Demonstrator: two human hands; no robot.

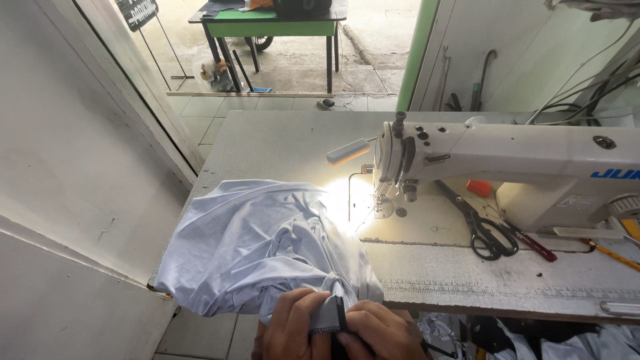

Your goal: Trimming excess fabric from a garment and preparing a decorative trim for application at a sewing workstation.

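A crumpled pale blue garment (253,243) lies on the left part of a grey sewing table (287,143) and hangs over its front edge. At the bottom, my left hand (290,327) and my right hand (383,330) pinch one edge of that garment, where a stitched hem and a thin black strip (340,319) show between the thumbs. Both hands are below the table's front edge. A white industrial sewing machine (507,167) stands to the right, its needle area (383,200) lit by a bright lamp.
Black scissors (483,230) lie on the machine bed, with a small red piece (479,188) and a red-handled tool (533,245) nearby. More pale fabric (587,343) is piled under the table at right. A green table (273,27) stands outside the doorway.
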